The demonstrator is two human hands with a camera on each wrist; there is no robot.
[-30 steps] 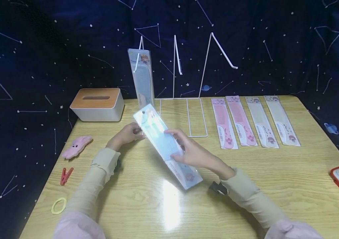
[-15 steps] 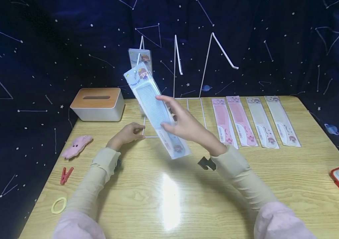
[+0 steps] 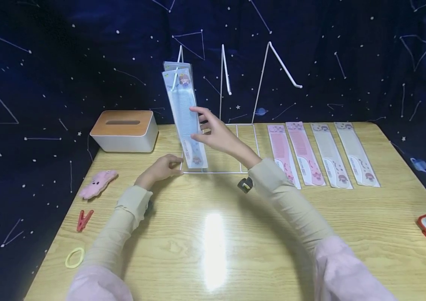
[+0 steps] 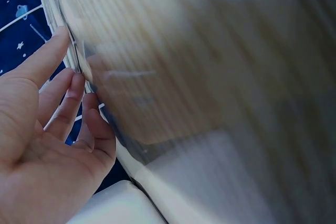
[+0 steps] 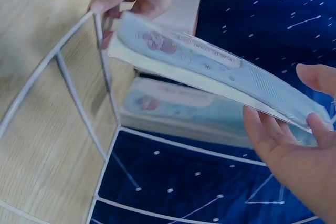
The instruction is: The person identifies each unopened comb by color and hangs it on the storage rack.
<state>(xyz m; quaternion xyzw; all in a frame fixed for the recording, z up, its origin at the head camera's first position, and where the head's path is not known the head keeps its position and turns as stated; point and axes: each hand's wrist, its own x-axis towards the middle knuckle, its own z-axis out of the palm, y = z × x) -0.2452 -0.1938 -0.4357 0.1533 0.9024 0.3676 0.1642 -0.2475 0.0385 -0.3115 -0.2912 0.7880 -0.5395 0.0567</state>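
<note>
Your right hand [image 3: 218,136] pinches a packaged blue comb [image 3: 186,119] at about mid-length, thumb on one face and fingers on the other, so the pack stands nearly upright above your grip and its lower end hangs below it. In the right wrist view your fingertips [image 5: 320,124] curl over the pack's edge while the printed card end points away from your palm toward your other hand. The top of the pack sits at the leftmost hook of the white wire display rack [image 3: 222,75], just in front of a second packaged blue comb [image 3: 177,67] already hanging there; whether the hole is on the hook, the pictures do not show.

Your left hand [image 3: 160,168] rests on the wooden table [image 3: 213,242] below and to the left of the gripped pack, its straight fingers [image 4: 50,59] touching the front corner of the rack's wire base [image 3: 194,171].

To the right of your grip four more packaged combs [image 3: 320,154], two pink and two pale, lie side by side on the table. To the left of your left hand stands a tissue box [image 3: 124,130].
</note>
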